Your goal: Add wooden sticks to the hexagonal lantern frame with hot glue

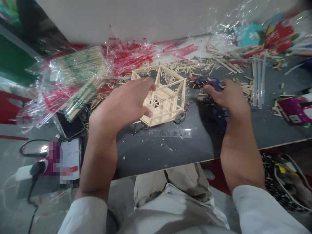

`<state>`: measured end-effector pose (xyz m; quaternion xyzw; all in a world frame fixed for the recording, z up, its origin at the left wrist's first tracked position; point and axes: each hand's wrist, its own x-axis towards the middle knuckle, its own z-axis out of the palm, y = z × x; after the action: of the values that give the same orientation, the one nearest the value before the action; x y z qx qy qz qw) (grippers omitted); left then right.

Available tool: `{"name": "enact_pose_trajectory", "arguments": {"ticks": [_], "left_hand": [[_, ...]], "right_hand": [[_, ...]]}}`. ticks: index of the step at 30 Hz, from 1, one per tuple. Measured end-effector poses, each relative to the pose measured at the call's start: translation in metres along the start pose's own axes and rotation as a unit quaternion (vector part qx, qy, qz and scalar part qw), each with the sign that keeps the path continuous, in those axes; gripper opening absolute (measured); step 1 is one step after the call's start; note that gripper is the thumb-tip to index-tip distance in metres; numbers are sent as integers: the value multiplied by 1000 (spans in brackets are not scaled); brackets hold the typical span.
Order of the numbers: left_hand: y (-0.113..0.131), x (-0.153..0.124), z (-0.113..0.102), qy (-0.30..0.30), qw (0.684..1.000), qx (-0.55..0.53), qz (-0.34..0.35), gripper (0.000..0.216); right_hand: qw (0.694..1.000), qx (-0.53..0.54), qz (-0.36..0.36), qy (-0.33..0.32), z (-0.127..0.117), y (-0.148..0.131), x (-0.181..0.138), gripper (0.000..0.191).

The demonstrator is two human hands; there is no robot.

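A hexagonal frame of pale wooden sticks (168, 112), with a stepped lattice inside, stands on the dark tabletop. My left hand (122, 102) is at its left side, thumb and fingers apart around that part of the frame; the hand hides the exact contact. To the right, my right hand (234, 94) has its thumb and fingers around a blue glue gun (214, 84), whose tip points left. Part of the gun is hidden by the hand and in shadow. A clear plastic ruler (165, 133) lies flat in front of the frame.
Bundled wooden sticks in plastic (83, 96) and red-and-clear wrappers (131, 55) lie at the back left. Loose stick pieces (224, 63) litter the back. Clear glue sticks (259, 81) and a purple power strip (294, 109) are at right. A lit phone (70, 156) sits at left.
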<state>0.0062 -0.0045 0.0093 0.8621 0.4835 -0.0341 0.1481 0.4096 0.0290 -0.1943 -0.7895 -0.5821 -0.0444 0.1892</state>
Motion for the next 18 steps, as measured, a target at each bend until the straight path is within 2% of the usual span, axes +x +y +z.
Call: {"name": "enact_pose_trajectory", "arguments": {"ticks": [3, 7, 10, 13, 18], "left_hand": [[0, -1, 0, -12, 1000, 3, -21, 40], [1, -2, 1, -24, 999, 11, -30, 32], [7, -3, 4, -15, 999, 36, -37, 26], [14, -4, 6, -12, 997, 61, -44, 22], [16, -5, 8, -3, 996, 69, -48, 21]], "right_hand": [[998, 13, 59, 28, 5, -4, 4, 90], [995, 59, 12, 79, 12, 1, 12, 76], [992, 81, -1, 96, 7, 1, 14, 71], [984, 132, -57, 106, -11, -12, 8, 66], [952, 197, -160, 168, -37, -54, -12, 55]]}}
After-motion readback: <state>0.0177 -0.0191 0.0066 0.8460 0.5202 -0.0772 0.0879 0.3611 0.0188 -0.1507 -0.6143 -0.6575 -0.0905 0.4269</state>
